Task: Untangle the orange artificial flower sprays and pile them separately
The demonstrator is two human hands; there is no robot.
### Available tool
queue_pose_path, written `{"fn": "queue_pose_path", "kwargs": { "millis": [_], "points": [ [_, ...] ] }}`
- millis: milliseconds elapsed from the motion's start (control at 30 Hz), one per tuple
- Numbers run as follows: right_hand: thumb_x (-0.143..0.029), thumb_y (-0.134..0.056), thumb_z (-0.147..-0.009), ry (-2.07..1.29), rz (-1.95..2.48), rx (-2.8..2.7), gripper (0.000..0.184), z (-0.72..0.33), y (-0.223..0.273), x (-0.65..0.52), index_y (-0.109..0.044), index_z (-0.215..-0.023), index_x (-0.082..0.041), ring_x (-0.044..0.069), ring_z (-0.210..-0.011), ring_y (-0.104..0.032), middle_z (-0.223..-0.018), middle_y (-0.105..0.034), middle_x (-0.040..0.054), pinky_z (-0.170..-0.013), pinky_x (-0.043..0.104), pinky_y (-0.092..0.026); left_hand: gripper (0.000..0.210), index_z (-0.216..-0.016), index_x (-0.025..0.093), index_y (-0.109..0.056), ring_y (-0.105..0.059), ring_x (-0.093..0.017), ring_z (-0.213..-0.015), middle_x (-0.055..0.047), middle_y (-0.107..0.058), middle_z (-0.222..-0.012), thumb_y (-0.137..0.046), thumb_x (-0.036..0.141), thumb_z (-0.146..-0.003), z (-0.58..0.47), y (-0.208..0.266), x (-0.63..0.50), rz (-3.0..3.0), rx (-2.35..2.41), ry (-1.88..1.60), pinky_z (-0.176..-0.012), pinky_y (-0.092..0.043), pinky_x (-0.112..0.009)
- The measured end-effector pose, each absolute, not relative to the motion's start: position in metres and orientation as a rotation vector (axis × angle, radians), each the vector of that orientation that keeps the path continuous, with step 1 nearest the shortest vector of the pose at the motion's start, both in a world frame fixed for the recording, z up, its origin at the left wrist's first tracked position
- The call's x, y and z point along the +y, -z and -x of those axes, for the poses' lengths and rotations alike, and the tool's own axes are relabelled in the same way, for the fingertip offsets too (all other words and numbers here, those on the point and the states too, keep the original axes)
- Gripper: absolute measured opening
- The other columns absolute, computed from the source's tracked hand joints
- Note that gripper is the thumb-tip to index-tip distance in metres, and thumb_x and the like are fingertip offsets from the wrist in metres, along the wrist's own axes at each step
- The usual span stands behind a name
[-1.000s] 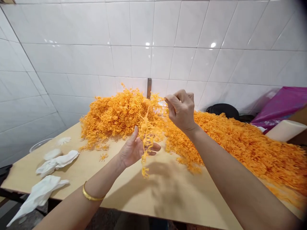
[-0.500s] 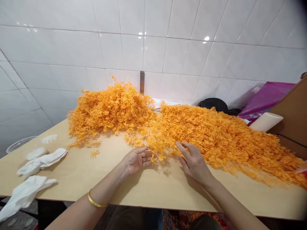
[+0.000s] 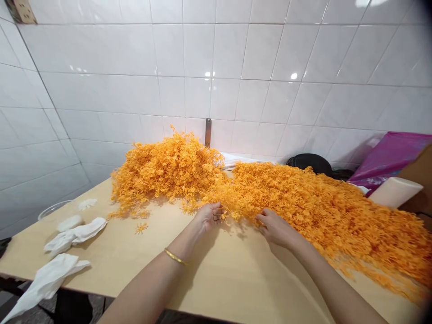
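Two heaps of orange plastic flower sprigs lie on the table, a taller left heap (image 3: 168, 171) and a long right heap (image 3: 320, 211). My left hand (image 3: 209, 217) is palm up at the front of the gap between them, its fingers curled around the stem of an orange sprig (image 3: 233, 213). Across from it, my right hand (image 3: 275, 228) reaches in back up, with fingers pinched on orange sprigs at the right heap's near edge. Its fingertips are partly hidden. A loose orange blossom piece (image 3: 141, 228) lies to the left of my hands.
Crumpled white cloths (image 3: 50, 274), a white rounded item (image 3: 69, 223) and a white flower-shaped piece (image 3: 87, 204) lie on the table's left side. Behind the right heap are a black case (image 3: 309, 163), a purple plastic bag (image 3: 388, 157) and a cream roll (image 3: 395, 192). A tiled wall (image 3: 162, 94) stands behind.
The view has tilted up and shifted left. My right hand has closed its fingers on the sprigs, having been more open before. My left hand stays at the same sprig.
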State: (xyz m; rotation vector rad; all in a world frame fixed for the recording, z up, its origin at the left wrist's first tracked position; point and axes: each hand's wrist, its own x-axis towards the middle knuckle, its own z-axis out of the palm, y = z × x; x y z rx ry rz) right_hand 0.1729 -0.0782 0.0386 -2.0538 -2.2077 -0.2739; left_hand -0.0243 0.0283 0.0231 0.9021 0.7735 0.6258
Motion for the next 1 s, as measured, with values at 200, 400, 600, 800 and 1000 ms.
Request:
{"fn": "queue_pose_path", "kwargs": {
  "millis": [200,400,600,800,1000],
  "points": [
    [-0.023,-0.032,-0.085,0.181,1.851,-2.018,0.029,-0.117,-0.075,-0.095,-0.047,-0.11,-0.022,0.014,-0.07,-0.052,-0.097,-0.05,0.0066,-0.057,0.024,-0.038,0.002,-0.066,0.012,-0.052,-0.05,-0.009,-0.049,-0.002,-0.055,-0.055,-0.054,0.013,-0.065,0.025,-0.02,0.013,-0.816,0.814,-0.834,-0.044,-0.037,-0.02],
    [-0.023,-0.032,-0.085,0.157,1.85,-1.953,0.032,-0.114,-0.047,-0.042,-0.045,-0.114,-0.018,0.015,-0.08,-0.053,-0.105,-0.047,0.0091,-0.065,0.025,-0.04,0.006,-0.052,0.012,-0.048,-0.039,-0.006,-0.035,-0.003,-0.053,-0.046,-0.052,0.009,-0.057,0.044,-0.03,0.018,-0.927,0.935,-0.874,-0.036,-0.027,-0.019],
    [-0.017,-0.032,-0.084,0.28,2.065,-1.793,0.022,-0.148,-0.013,0.002,-0.053,-0.09,-0.014,0.015,-0.072,-0.051,-0.093,-0.05,0.0096,-0.061,0.025,-0.037,0.017,-0.06,0.016,-0.041,-0.04,-0.006,-0.038,0.002,-0.051,-0.042,-0.051,0.004,-0.056,0.045,-0.03,0.021,-0.915,1.029,-0.996,-0.039,-0.027,-0.017],
    [-0.017,-0.036,-0.081,0.345,1.902,-1.793,0.023,-0.146,-0.014,-0.009,-0.053,-0.098,-0.013,0.017,-0.077,-0.052,-0.098,-0.048,0.0109,-0.066,0.027,-0.04,0.011,-0.052,0.009,-0.052,-0.041,-0.005,-0.038,-0.005,-0.055,-0.048,-0.053,0.009,-0.064,0.039,-0.027,0.017,-0.939,0.864,-0.757,-0.04,-0.032,-0.018],
    [-0.022,-0.039,-0.082,0.545,1.553,-1.478,0.016,-0.13,-0.05,-0.062,-0.054,-0.082,-0.015,0.016,-0.075,-0.049,-0.081,-0.05,0.0074,-0.066,0.027,-0.039,0.008,-0.059,0.01,-0.055,-0.051,-0.007,-0.045,-0.007,-0.062,-0.059,-0.057,0.009,-0.066,0.035,-0.017,0.022,-0.865,0.724,-0.699,-0.047,-0.039,-0.017]
  ]
}}
